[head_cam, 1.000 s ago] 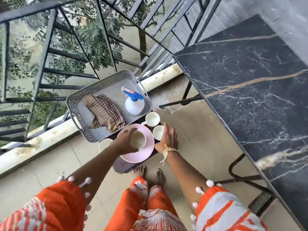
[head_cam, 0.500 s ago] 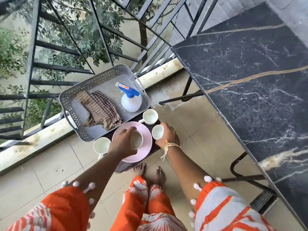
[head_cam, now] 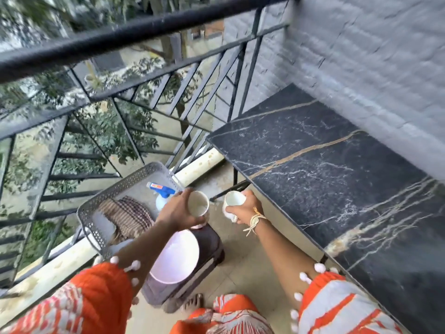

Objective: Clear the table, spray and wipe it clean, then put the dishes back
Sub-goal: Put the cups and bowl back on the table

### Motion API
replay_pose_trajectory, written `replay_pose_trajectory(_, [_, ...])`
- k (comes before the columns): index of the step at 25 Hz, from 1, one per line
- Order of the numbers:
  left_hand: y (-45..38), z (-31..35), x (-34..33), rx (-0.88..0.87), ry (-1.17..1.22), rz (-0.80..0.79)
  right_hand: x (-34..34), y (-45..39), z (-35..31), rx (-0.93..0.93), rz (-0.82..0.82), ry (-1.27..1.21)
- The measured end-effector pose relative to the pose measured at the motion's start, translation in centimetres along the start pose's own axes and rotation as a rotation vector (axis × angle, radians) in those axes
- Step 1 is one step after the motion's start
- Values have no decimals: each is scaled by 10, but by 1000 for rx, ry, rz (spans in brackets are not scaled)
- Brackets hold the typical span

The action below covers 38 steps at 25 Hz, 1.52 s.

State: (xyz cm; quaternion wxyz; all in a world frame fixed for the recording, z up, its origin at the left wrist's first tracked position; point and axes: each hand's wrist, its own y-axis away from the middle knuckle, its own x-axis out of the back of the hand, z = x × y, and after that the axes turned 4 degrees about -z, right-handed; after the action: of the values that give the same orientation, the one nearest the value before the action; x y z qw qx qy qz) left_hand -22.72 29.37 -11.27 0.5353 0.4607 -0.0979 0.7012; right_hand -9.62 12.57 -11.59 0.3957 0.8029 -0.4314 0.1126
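Observation:
My left hand (head_cam: 179, 212) grips a white cup (head_cam: 198, 204) lifted above the pink plate (head_cam: 177, 257), which lies on a low dark stool (head_cam: 209, 247). My right hand (head_cam: 243, 209) holds a second white cup (head_cam: 230, 201) in the air, left of the black marble table (head_cam: 337, 179). The grey perforated tray (head_cam: 96, 213) rests partly on the stool and holds a striped brown cloth (head_cam: 125, 215) and a white spray bottle with a blue trigger (head_cam: 162, 192). My left arm hides any other cups.
A black metal railing (head_cam: 144, 32) runs along the left and far side above a pale ledge (head_cam: 60, 261). A grey textured wall (head_cam: 361, 56) stands behind the table. Tiled floor (head_cam: 243, 256) lies between the stool and the table; my bare foot (head_cam: 193, 301) is near the stool.
Both hands have lifted a cup each off the stool and raised them toward the table. The view has tilted up and to the right.

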Motion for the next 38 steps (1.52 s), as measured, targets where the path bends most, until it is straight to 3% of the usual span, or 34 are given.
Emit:
replay_pose_trajectory(6, [-59, 111, 35, -124, 17, 105, 96, -33, -31, 132, 143, -63])
replay_pose_trajectory(18, [-178, 281, 4, 4, 196, 208, 278, -124, -23, 84, 317, 18])
replay_pose_trajectory(27, [-313, 350, -6, 36, 185, 183, 351, -217, -21, 52, 370, -17])
replay_pose_trajectory(38, [-506, 416, -15, 22, 116, 115, 394, -380, -55, 58, 397, -102])
